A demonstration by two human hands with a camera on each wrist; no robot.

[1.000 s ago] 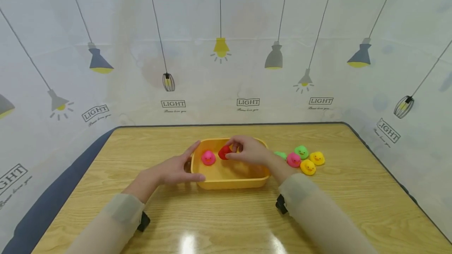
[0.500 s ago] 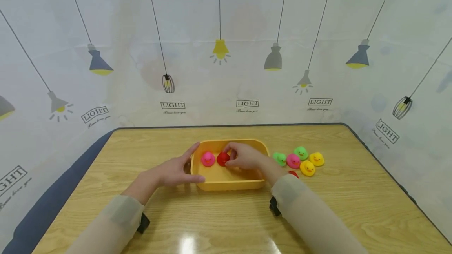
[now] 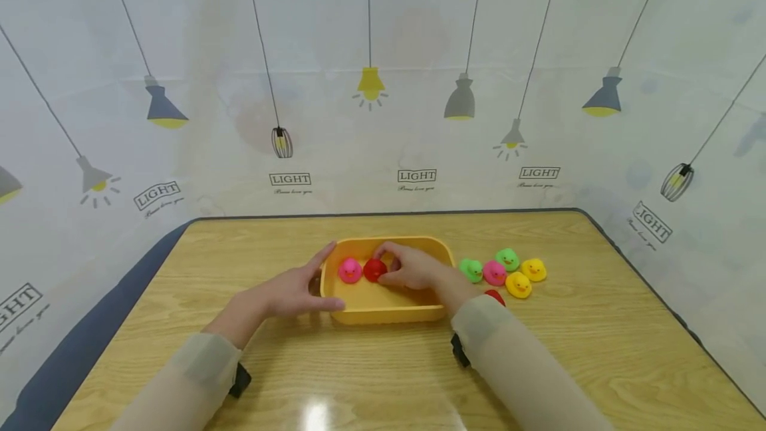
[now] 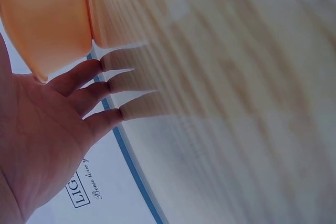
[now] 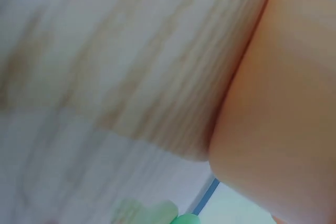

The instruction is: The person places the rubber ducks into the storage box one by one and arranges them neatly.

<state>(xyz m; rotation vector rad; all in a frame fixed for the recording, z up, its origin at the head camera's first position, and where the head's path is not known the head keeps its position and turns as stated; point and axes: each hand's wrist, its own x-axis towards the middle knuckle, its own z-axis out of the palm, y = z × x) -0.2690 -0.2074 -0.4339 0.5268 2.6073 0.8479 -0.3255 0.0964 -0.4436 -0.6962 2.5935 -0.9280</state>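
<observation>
A yellow plastic bin (image 3: 387,316) sits on the wooden table. My left hand (image 3: 290,291) rests against its left end, thumb at the front rim and the other fingers spread and fairly straight; the left wrist view shows these fingers (image 4: 86,98) extended beside the bin's wall. Inside the bin, my right hand (image 3: 413,267) pinches a red rubber duck (image 3: 374,271) between thumb and fingers. A pink rubber duck (image 3: 350,271) sits just left of it in the bin. In the right wrist view the bin's wall (image 5: 283,103) hides the right hand's fingers.
Right of the bin, several rubber ducks stand grouped: green (image 3: 471,271), pink (image 3: 495,273), another green (image 3: 507,259) and yellow (image 3: 518,285). Another red one (image 3: 495,296) is partly hidden by the right forearm. A lamp-printed curtain (image 3: 359,145) hangs behind the table.
My right hand has lowered the red rubber duck and brought it slightly left, beside the pink one. As the right forearm shifted left, the other red duck came into view. The left hand stays put.
</observation>
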